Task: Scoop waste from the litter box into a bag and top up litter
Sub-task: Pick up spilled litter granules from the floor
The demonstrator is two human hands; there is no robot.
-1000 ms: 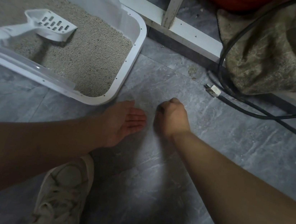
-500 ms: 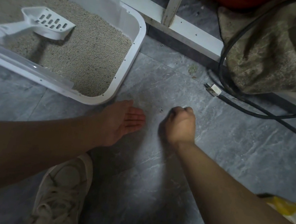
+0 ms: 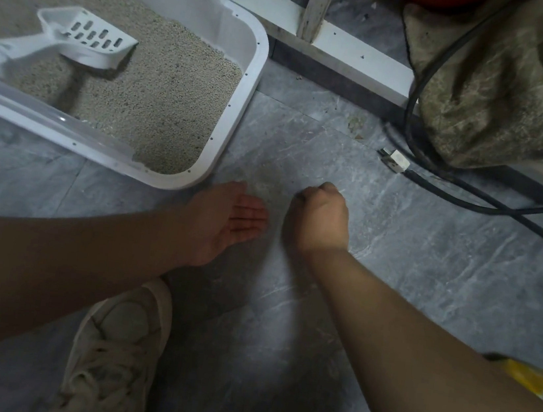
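Observation:
A white litter box (image 3: 242,98) holding pale grey litter (image 3: 160,94) sits at the upper left on the grey tiled floor. A white slotted scoop (image 3: 84,39) lies in the litter, its handle resting on the near rim. Just below the box's corner, my left hand (image 3: 226,220) lies palm up and flat on the floor, fingers straight. Beside it my right hand (image 3: 320,219) is curled into a loose fist with its fingertips down at the floor; whether it pinches anything is hidden. A faint scatter of spilled litter grains (image 3: 266,181) lies between the hands and the box.
A white frame rail (image 3: 336,45) runs along the back. Black cables (image 3: 438,189) and a small white plug (image 3: 395,160) trail on the right below a dirty cloth bundle (image 3: 499,90). A yellow bag (image 3: 537,382) peeks out behind my right forearm. My pale sneaker (image 3: 116,348) is at the bottom.
My right hand moved a little to the right and back toward the left, staying curled at the floor. My left hand stayed put, palm up.

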